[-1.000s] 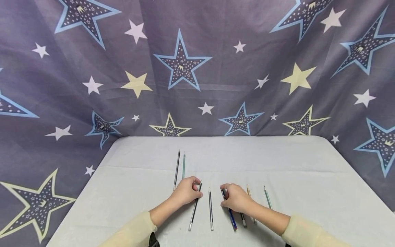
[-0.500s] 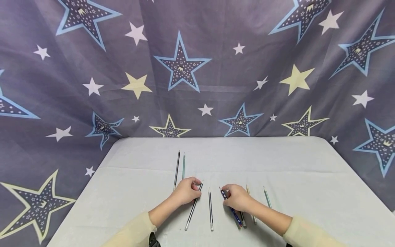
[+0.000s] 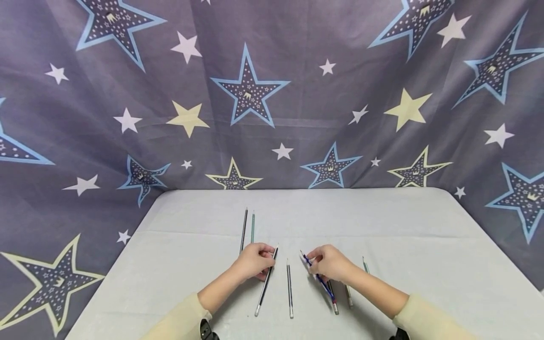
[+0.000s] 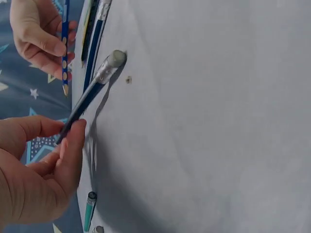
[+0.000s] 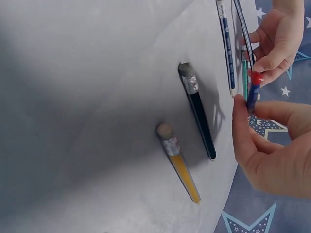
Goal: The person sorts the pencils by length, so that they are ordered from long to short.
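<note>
Flanking centre pencil: left hand pinches eraser-tipped pencil, right hand dotted blue pencil; slack pressure could drop either.

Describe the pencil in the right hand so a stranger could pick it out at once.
Over the white table, find the person's right hand. It pinches a blue pencil, tip pointing away from the person. Pale dots along the barrel and a red end set it apart from the dark pencil and yellow pencil nearby, both silver-banded with erasers.
</note>
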Action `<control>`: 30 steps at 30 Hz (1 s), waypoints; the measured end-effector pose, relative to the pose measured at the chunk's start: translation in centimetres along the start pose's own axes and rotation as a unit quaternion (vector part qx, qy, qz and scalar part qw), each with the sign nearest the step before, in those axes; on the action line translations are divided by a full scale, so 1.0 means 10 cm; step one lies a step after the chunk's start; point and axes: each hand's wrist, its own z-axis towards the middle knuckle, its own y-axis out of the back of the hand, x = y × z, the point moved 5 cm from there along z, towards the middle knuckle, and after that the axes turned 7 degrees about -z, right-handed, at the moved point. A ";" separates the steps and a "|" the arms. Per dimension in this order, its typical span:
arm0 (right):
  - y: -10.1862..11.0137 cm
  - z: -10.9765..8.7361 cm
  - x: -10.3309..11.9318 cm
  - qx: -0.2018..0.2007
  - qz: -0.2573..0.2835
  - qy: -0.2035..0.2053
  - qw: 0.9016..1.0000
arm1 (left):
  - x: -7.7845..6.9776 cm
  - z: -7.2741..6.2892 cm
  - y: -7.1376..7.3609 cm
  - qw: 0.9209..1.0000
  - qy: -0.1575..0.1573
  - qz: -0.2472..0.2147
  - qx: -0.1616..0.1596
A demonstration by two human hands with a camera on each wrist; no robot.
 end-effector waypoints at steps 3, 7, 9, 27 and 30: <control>0.00 0.02 -0.02 0.006 0.028 -0.012 1.000 | 0.00 0.01 0.02 1.000 0.001 -0.014 0.002; -0.01 0.04 -0.02 0.024 0.064 -0.008 0.998 | 0.00 0.01 0.04 1.000 -0.002 -0.015 0.004; -0.01 0.05 0.00 0.038 0.086 -0.004 0.996 | 0.00 0.01 0.05 1.000 -0.003 -0.015 0.005; -0.04 0.08 0.02 0.046 0.174 0.016 0.984 | -0.05 0.06 -0.02 0.994 -0.015 -0.104 -0.018; -0.03 0.08 0.01 0.033 0.185 0.016 0.982 | -0.07 0.06 -0.04 0.993 -0.016 -0.118 -0.021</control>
